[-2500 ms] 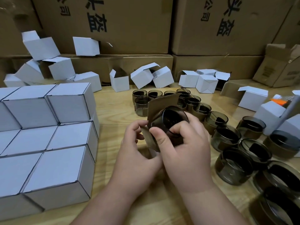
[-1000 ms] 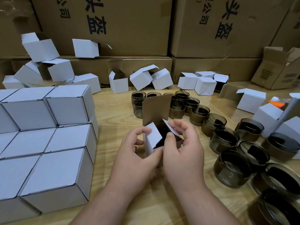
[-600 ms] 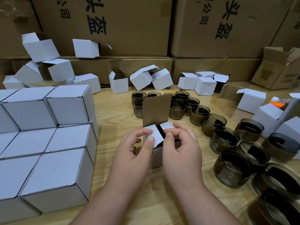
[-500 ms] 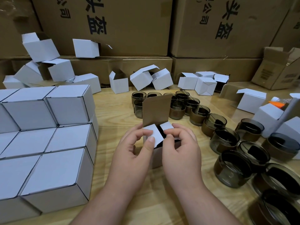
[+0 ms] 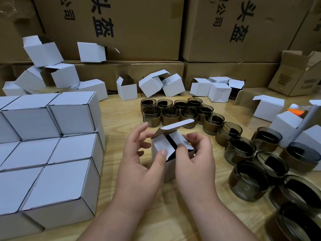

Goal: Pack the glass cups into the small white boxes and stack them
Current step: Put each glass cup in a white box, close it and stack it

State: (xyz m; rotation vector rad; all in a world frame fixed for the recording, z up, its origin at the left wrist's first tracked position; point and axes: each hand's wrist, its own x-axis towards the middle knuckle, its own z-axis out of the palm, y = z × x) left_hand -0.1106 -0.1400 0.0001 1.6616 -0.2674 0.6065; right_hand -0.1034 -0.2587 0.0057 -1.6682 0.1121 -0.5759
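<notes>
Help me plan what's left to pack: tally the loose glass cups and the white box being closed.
Loose glass cups: 17 can be told apart; the lower right corner is blurred
White box being closed: 1
Total: 18

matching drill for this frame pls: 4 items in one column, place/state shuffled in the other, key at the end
Items:
1. small box in the hands
2. stack of closed white boxes
3. glass cups
4. big brown cartons

Place or state:
A. at the back, behind the table
B. bare on the table, right of the hands
C. side flaps folded in, top lid not yet down
D. left side of the table, shut

Pairs: 1-C, 2-D, 3-B, 4-A
</notes>
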